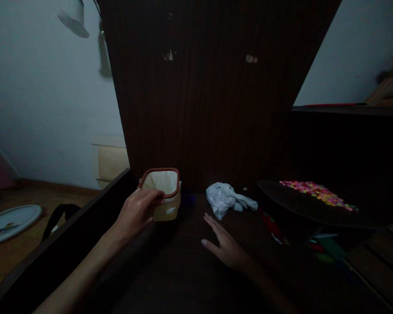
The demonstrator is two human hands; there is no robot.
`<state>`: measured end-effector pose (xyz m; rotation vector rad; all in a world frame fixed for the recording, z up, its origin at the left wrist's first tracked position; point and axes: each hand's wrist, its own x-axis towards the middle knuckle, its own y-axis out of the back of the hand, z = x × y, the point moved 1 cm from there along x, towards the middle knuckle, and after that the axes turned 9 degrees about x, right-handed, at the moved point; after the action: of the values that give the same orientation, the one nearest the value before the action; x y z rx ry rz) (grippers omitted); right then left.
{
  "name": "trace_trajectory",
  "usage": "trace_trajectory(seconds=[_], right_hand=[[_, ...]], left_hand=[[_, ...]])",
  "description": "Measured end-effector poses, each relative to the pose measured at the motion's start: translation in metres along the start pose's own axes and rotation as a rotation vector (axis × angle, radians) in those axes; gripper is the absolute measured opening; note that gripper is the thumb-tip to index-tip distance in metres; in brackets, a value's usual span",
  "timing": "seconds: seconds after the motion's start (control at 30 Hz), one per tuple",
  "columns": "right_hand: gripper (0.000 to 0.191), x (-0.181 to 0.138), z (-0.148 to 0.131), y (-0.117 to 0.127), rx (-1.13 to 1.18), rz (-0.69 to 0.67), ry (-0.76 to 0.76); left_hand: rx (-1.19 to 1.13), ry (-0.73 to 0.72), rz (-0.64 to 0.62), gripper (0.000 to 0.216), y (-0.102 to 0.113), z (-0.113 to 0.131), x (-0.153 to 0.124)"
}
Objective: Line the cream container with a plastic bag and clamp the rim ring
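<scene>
My left hand [140,208] is closed on the near rim of a small trash bin [166,212]. The bin is yellowish and see-through, has a brown rim, and is lined with a pale bag. Its thumb side is partly hidden behind the rim. A knotted white plastic bag [224,198] lies on the dark wooden surface to the right of the bin. Just in front of that bag is my right hand [224,244], fingers stretched out and holding nothing. Its fingertips come close to the bag; I cannot tell whether they touch it.
A tall dark wooden panel [203,109] rises behind. On the right, a dark shelf [291,203] carries many small pink and yellow pieces [317,192], with red and green items below. A raised side board [68,235] borders the left. A round white lid-like object [13,222] lies on the floor.
</scene>
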<state>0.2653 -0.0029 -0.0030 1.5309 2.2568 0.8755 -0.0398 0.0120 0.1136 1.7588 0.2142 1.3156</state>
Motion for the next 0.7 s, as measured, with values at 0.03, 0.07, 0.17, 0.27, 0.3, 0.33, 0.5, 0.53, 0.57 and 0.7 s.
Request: trace_trajectory(seconds=[0.03, 0.07, 0.17, 0.27, 0.3, 0.33, 0.5, 0.53, 0.57, 0.7], right_hand=[[0.073, 0.002, -0.006, 0.004, 0.042, 0.049, 0.024], [0.074, 0.004, -0.014, 0.008, 0.076, 0.089, 0.060], [0.085, 0.008, -0.042, 0.022, 0.136, 0.159, 0.175], [0.100, 0.010, -0.068, 0.036, 0.157, 0.160, 0.255], [0.104, 0.011, -0.074, 0.040, 0.149, 0.152, 0.271], [0.108, 0.012, -0.079, 0.043, 0.133, 0.143, 0.279], [0.125, 0.014, -0.090, 0.052, 0.023, 0.047, 0.263], [0.127, 0.014, -0.091, 0.053, 0.009, 0.024, 0.257], [0.128, 0.014, -0.092, 0.053, -0.001, 0.009, 0.254], [0.127, 0.013, -0.091, 0.055, -0.009, 0.005, 0.269]], left_hand=[[-0.027, -0.024, 0.001, 0.017, 0.002, 0.009, -0.001], [-0.057, -0.042, 0.011, 0.016, 0.004, 0.018, -0.002], [-0.139, -0.095, -0.062, 0.014, 0.004, 0.046, -0.006], [-0.211, -0.132, -0.081, 0.017, 0.002, 0.070, -0.009], [-0.227, -0.142, -0.095, 0.019, 0.001, 0.077, -0.011], [-0.239, -0.151, -0.108, 0.021, 0.000, 0.083, -0.012], [-0.278, -0.171, -0.169, 0.037, -0.006, 0.101, -0.018], [-0.281, -0.167, -0.176, 0.037, -0.007, 0.103, -0.019], [-0.283, -0.164, -0.182, 0.037, -0.008, 0.104, -0.020], [-0.311, -0.181, -0.197, 0.029, -0.007, 0.106, -0.022]])
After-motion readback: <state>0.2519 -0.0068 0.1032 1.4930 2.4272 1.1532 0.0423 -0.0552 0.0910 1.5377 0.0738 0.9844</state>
